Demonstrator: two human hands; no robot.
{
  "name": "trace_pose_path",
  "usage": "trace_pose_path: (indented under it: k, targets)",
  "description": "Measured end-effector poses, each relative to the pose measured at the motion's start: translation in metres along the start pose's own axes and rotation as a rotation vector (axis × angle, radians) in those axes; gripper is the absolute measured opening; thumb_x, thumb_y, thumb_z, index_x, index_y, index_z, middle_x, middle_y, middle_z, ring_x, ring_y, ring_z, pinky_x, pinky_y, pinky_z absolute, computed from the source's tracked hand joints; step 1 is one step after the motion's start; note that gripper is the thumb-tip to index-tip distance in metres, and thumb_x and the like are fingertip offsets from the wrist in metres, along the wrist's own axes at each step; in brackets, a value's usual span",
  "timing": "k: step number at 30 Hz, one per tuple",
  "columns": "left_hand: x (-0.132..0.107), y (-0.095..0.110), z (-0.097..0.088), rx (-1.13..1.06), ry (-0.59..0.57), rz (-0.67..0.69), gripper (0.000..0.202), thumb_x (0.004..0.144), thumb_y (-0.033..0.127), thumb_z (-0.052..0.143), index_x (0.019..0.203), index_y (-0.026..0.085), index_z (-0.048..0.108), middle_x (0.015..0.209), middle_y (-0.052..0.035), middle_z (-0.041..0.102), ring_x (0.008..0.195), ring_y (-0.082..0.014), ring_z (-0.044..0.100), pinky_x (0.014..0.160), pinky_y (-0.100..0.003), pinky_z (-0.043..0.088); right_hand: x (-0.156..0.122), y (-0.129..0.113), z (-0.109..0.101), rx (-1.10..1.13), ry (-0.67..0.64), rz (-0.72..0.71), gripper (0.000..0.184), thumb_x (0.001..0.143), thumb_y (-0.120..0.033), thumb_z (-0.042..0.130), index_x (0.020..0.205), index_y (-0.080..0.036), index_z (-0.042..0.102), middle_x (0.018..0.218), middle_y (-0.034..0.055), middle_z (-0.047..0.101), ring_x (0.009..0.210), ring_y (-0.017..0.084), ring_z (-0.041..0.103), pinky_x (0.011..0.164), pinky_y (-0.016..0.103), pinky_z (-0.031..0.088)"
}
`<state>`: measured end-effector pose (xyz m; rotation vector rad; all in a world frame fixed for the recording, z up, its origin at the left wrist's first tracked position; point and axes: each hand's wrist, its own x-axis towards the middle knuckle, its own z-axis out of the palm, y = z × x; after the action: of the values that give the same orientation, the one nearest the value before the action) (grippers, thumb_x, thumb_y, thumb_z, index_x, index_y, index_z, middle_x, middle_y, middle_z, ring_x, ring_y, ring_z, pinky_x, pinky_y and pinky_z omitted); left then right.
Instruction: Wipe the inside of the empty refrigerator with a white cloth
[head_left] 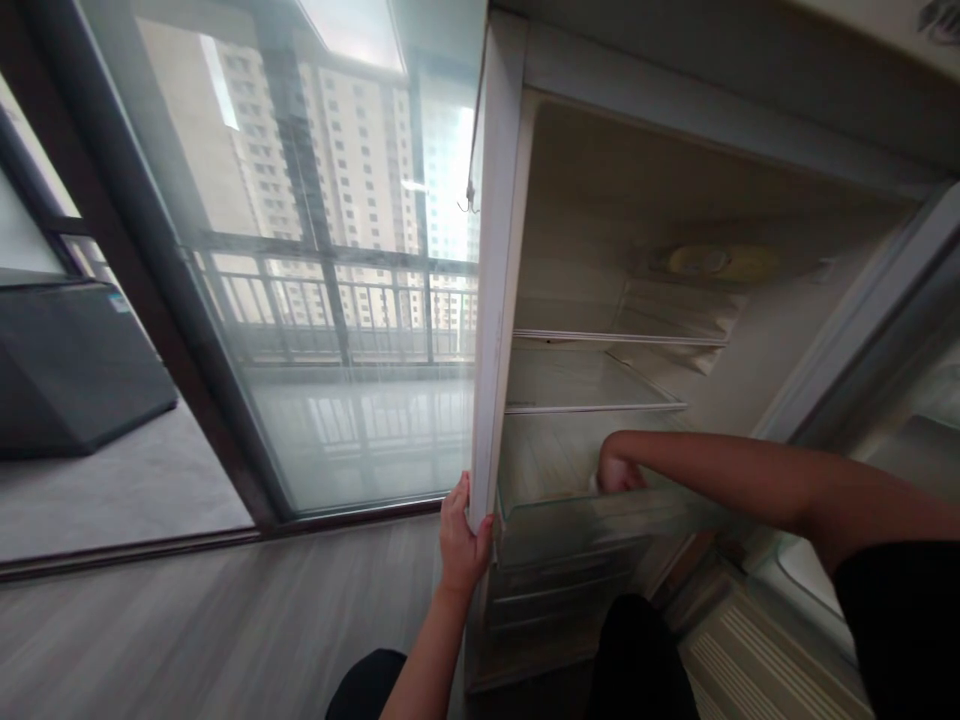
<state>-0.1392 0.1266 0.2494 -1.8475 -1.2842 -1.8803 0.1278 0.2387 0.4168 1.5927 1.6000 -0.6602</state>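
Observation:
An open refrigerator (501, 250) stands before me, with two shelves showing inside. My left hand (463, 540) grips the front edge of its left side wall, thumb on the inner side and fingers around the outside. Below the lower shelf (577, 382) is a see-through drawer (555, 525). My right hand (621, 476) reaches down into this drawer with its fingers curled. A bit of something white (595, 484), which looks like cloth, shows at the fingers. The drawer's front wall hides part of that hand.
The opened refrigerator door (900, 400) is on the right. Further drawers (555, 600) sit below the see-through one. A glass sliding door (360, 420) with a dark frame is at the left, and behind it are a balcony railing and tall buildings. A dark box-like object (82, 365) stands far left.

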Motion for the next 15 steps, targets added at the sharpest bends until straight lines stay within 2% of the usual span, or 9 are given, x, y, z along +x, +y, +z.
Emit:
trace_pose_path:
  k: [1, 3, 5, 7, 9, 12, 15]
  targets:
    - [0.000, 0.000, 0.000, 0.002, -0.001, 0.002, 0.060, 0.099, 0.050, 0.045, 0.147, 0.015, 0.038, 0.140, -0.0210, 0.053, 0.131, -0.0304, 0.050, 0.104, -0.051, 0.044, -0.002, -0.017, -0.004, -0.016, -0.144, -0.020, 0.024, 0.069, -0.025, 0.072, 0.090, -0.014, 0.069, 0.077, 0.0048, 0.069, 0.063, 0.021, 0.069, 0.065, 0.041, 0.058]
    - [0.000, -0.001, 0.000, 0.007, -0.005, 0.000, 0.061, 0.099, 0.051, 0.043, 0.147, 0.015, 0.038, 0.140, -0.0213, 0.053, 0.131, -0.0309, 0.050, 0.103, -0.051, 0.044, -0.007, -0.054, -0.010, -0.050, -0.338, -0.167, 0.022, 0.074, -0.027, 0.066, 0.090, -0.012, 0.068, 0.075, 0.0043, 0.068, 0.062, 0.020, 0.067, 0.064, 0.037, 0.058]
    - [-0.001, -0.001, -0.001, 0.013, -0.011, -0.011, 0.061, 0.099, 0.053, 0.042, 0.147, 0.015, 0.038, 0.139, -0.0213, 0.053, 0.131, -0.0315, 0.050, 0.103, -0.052, 0.044, -0.011, -0.089, -0.010, -0.051, -0.351, -0.421, 0.024, 0.072, -0.023, 0.067, 0.093, -0.012, 0.068, 0.076, 0.0015, 0.067, 0.065, 0.017, 0.066, 0.066, 0.032, 0.056]
    - [-0.001, -0.001, -0.001, 0.016, -0.020, -0.015, 0.062, 0.098, 0.054, 0.041, 0.147, 0.016, 0.038, 0.139, -0.0211, 0.053, 0.131, -0.0318, 0.050, 0.103, -0.052, 0.044, -0.014, -0.119, -0.005, 0.000, -0.230, -0.750, 0.027, 0.068, -0.018, 0.072, 0.094, -0.011, 0.067, 0.078, -0.0009, 0.067, 0.073, 0.016, 0.066, 0.072, 0.027, 0.054]
    - [0.000, -0.001, -0.002, 0.021, -0.025, -0.006, 0.061, 0.098, 0.054, 0.041, 0.147, 0.016, 0.038, 0.139, -0.0207, 0.053, 0.131, -0.0318, 0.050, 0.103, -0.052, 0.044, -0.020, -0.138, 0.001, -0.057, -0.195, -0.896, 0.026, 0.067, -0.015, 0.075, 0.091, -0.010, 0.067, 0.079, -0.0014, 0.068, 0.083, 0.017, 0.065, 0.079, 0.027, 0.053]
    - [0.000, 0.000, -0.003, 0.033, -0.021, -0.001, 0.061, 0.099, 0.053, 0.039, 0.148, 0.017, 0.037, 0.140, -0.0205, 0.052, 0.132, -0.0313, 0.050, 0.103, -0.052, 0.044, -0.033, -0.137, 0.008, -0.194, -0.281, -0.982, 0.019, 0.067, -0.015, 0.076, 0.083, -0.011, 0.067, 0.078, -0.0012, 0.068, 0.091, 0.020, 0.065, 0.087, 0.029, 0.051]
    - [0.000, -0.001, -0.003, 0.033, -0.024, -0.004, 0.062, 0.099, 0.054, 0.039, 0.148, 0.016, 0.036, 0.140, -0.0210, 0.052, 0.131, -0.0311, 0.050, 0.103, -0.052, 0.044, -0.048, -0.107, 0.007, -0.209, -0.280, -1.070, 0.016, 0.068, -0.014, 0.075, 0.081, -0.012, 0.066, 0.079, -0.0012, 0.068, 0.094, 0.019, 0.065, 0.092, 0.029, 0.049]
